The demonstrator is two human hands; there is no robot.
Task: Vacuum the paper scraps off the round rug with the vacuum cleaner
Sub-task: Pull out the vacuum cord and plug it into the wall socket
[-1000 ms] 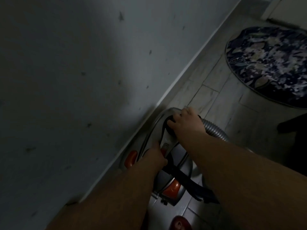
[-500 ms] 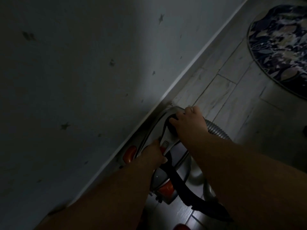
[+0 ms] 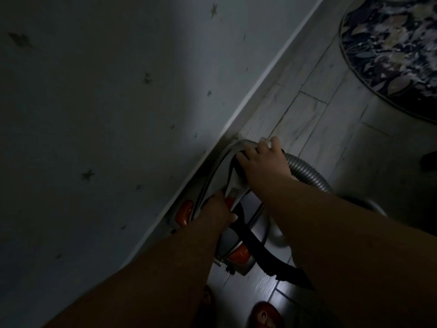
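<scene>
A silver canister vacuum cleaner (image 3: 250, 204) with orange buttons stands on the floor against the wall. My right hand (image 3: 264, 162) grips its front end where the ribbed grey hose (image 3: 305, 171) joins. My left hand (image 3: 216, 211) holds the rear of the carry handle, fingers curled round it. A black strap (image 3: 267, 254) trails from the body. The dark round rug (image 3: 392, 50) with a leaf pattern and pale paper scraps lies at the top right, apart from the vacuum.
A grey wall with small star marks (image 3: 94, 114) fills the left, ending in a white skirting board (image 3: 272, 74). Pale floor planks (image 3: 314, 119) run between vacuum and rug. Red slippers (image 3: 264, 316) show at the bottom edge.
The view has shifted so the rug sits farther toward the top right corner. Both hands stay on the vacuum, which has moved little along the wall.
</scene>
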